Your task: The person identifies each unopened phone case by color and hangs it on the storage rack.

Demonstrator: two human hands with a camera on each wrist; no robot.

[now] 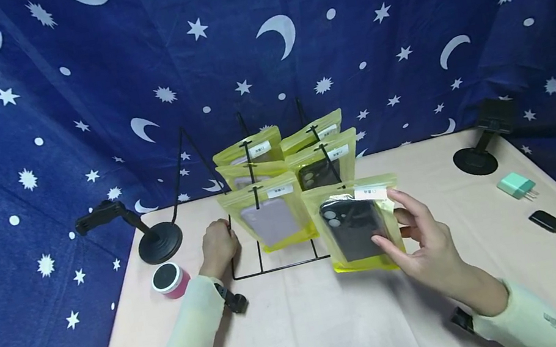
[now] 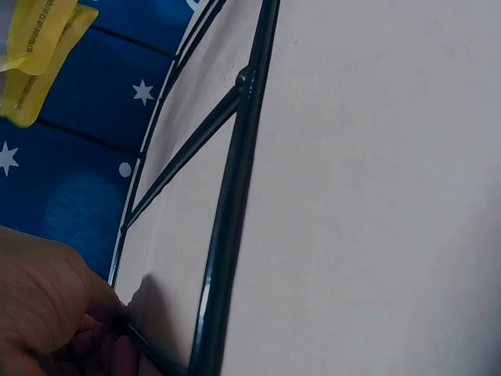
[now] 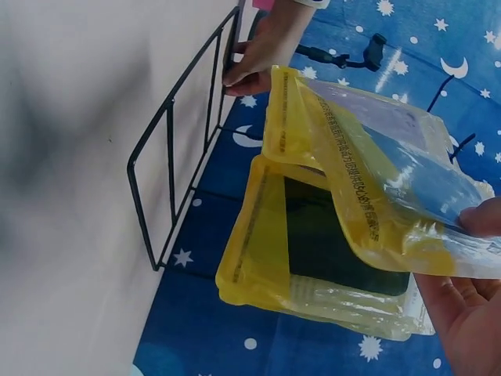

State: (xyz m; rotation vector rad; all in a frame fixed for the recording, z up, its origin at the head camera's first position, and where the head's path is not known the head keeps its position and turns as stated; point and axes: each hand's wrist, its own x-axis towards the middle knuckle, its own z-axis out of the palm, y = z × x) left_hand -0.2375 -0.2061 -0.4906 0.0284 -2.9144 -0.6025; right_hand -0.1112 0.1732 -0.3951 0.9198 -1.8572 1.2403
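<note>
My left hand (image 1: 219, 247) grips the left side of the base of a black wire rack (image 1: 267, 271); in the left wrist view its fingers close round the thin rod (image 2: 153, 348). At the front right, my right hand (image 1: 426, 240) pinches the right edge of a yellow zip bag (image 1: 372, 262) with a black phone case (image 1: 355, 228) inside and a white label on top. The bag's top is at the tip of a rack hook (image 1: 330, 161); whether it hangs on it I cannot tell. To its left hangs a bag with a lilac phone case (image 1: 272, 221).
Behind, several more yellow bags (image 1: 246, 147) hang from the rack. A black phone stand (image 1: 158, 242) and a pink jar (image 1: 170, 280) stand at left. On the right are another stand (image 1: 477, 160), a green charger plug (image 1: 516, 185) and a small black object (image 1: 547, 221).
</note>
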